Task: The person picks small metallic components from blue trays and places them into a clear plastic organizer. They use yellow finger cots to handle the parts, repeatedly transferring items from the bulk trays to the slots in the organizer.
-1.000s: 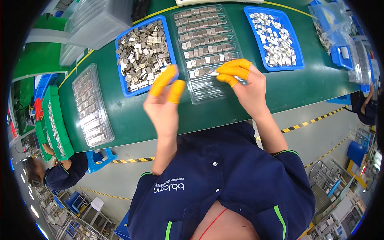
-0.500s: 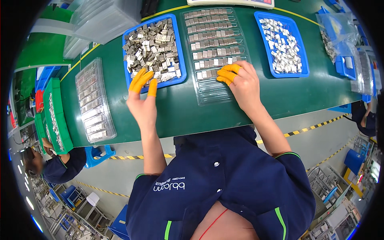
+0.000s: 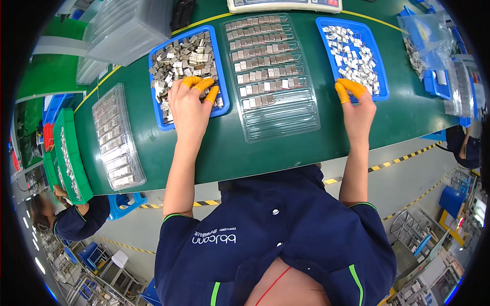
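Observation:
Yellow finger covers are on the fingertips of both hands. My left hand (image 3: pixel 190 109) is over the near right part of a blue tray (image 3: pixel 223 86) heaped with small metal-cased parts (image 3: pixel 186 58). Its thumb and index tips come close together; whatever they hold is hidden. My right hand (image 3: pixel 360 113) is at the near left edge of another blue tray (image 3: pixel 384 76), which holds white parts with thin leads (image 3: pixel 352 51). Its thumb and index finger are pinched, hiding what is between them. Between the hands lies a clear plastic blister tray (image 3: pixel 280 125) with rows of parts, its nearest grooves bare.
A second filled clear tray (image 3: pixel 116 137) lies at the left, beside green bins (image 3: pixel 75 153). Stacked clear boxes (image 3: pixel 127 35) and a white device (image 3: pixel 286 5) stand at the back. Plastic bags (image 3: pixel 429 35) lie at the right. Another person (image 3: pixel 84 217) sits at the left.
My right hand has left the clear tray and moved right to the tray of white parts. My left hand has shifted slightly right, its fingers drawn closer together.

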A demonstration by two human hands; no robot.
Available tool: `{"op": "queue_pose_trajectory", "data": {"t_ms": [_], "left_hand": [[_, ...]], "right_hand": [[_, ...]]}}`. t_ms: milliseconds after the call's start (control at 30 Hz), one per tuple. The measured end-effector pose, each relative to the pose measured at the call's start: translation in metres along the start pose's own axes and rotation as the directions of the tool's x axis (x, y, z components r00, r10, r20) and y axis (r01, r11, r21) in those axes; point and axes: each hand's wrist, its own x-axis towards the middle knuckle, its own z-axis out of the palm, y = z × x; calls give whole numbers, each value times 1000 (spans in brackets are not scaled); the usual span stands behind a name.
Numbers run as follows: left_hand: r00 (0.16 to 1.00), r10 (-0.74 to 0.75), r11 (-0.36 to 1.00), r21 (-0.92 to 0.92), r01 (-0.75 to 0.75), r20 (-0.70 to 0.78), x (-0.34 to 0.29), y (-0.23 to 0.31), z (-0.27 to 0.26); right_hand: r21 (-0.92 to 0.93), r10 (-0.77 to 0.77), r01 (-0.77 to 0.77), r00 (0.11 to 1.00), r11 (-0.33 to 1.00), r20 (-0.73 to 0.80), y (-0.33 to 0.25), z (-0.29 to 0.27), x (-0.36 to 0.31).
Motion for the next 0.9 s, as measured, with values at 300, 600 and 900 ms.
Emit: {"op": "queue_pose_trajectory", "data": {"t_ms": [300,600,900], "left_hand": [[994,-103,990,-100,99,-45,0,-10,-4],[831,-408,108,-884,456,378,-13,-7,-9],[784,-207,-391,-784,482,585,-28,10,-10]], "right_hand": [[16,105,-104,991,994,-85,23,-17,15],[-16,157,-158,987,987,-26,24,-12,22],[-72,189,-187,981,980,31,28,-13,26]]}}
